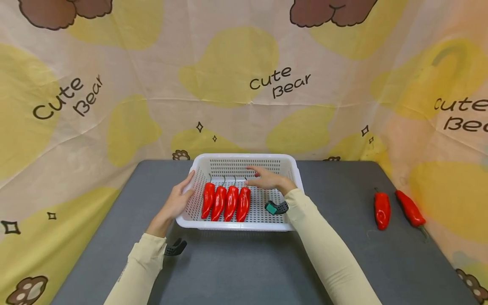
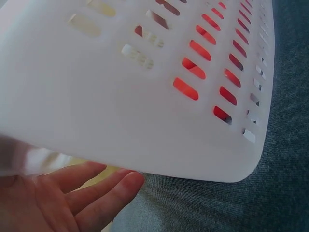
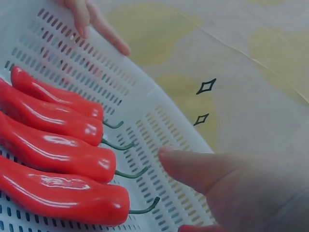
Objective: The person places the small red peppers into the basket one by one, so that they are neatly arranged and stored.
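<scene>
A white perforated plastic basket (image 1: 263, 225) stands on the table, with several red chili peppers (image 1: 231, 202) lying side by side in its left half, green stems pointing away. My left hand (image 1: 177, 201) grips the basket's left rim, thumb over the inside and fingers along the outside. The left wrist view shows the fingers (image 2: 111, 200) at the edge of the basket wall. Over the basket, my right hand (image 1: 264, 178) reaches in from the right with fingers extended and nothing held. Its thumb (image 3: 186, 166) is just beyond the pepper stems in the right wrist view.
Two more red chili peppers lie on the table's right side: one (image 1: 382, 209) upright in view, the other (image 1: 411, 208) slanted near the right edge. A printed cloth (image 1: 228, 76) hangs behind the grey table (image 1: 236, 267). Dark wrist straps (image 1: 277, 207) stick out below the sleeves.
</scene>
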Demonstrator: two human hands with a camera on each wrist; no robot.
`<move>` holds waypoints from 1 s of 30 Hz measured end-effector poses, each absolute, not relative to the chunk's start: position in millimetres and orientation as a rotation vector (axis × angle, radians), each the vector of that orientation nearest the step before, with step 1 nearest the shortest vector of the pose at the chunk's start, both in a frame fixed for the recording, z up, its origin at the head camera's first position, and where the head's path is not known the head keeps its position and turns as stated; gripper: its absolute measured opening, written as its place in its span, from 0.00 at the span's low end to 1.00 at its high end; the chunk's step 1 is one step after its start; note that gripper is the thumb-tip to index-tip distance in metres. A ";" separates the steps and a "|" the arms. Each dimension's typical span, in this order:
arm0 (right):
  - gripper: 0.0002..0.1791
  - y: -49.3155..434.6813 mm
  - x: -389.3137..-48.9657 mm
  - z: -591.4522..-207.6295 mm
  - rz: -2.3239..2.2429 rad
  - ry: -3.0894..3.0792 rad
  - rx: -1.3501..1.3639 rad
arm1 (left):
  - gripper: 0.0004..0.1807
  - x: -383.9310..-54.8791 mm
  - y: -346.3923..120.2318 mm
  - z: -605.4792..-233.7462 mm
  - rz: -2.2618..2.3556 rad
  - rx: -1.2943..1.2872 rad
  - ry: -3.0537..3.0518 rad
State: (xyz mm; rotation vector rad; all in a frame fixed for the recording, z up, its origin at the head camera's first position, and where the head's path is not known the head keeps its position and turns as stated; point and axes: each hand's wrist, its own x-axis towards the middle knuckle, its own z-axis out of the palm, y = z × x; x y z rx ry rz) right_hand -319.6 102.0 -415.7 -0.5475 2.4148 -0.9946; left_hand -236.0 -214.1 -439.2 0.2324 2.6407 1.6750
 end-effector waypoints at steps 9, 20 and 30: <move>0.33 94.4 -318.9 -402.9 -1.130 2.454 -0.661 | 0.36 -233.3 -217.9 -434.6 1.640 0.202 2.656; 0.33 134.0 -299.3 -377.0 -1.159 2.463 -0.746 | 0.37 -233.8 -221.1 -438.5 1.639 0.208 2.640; 0.32 212.3 -278.1 -363.7 -1.141 2.632 -0.738 | 0.37 -236.3 -216.4 -439.3 1.671 0.256 2.623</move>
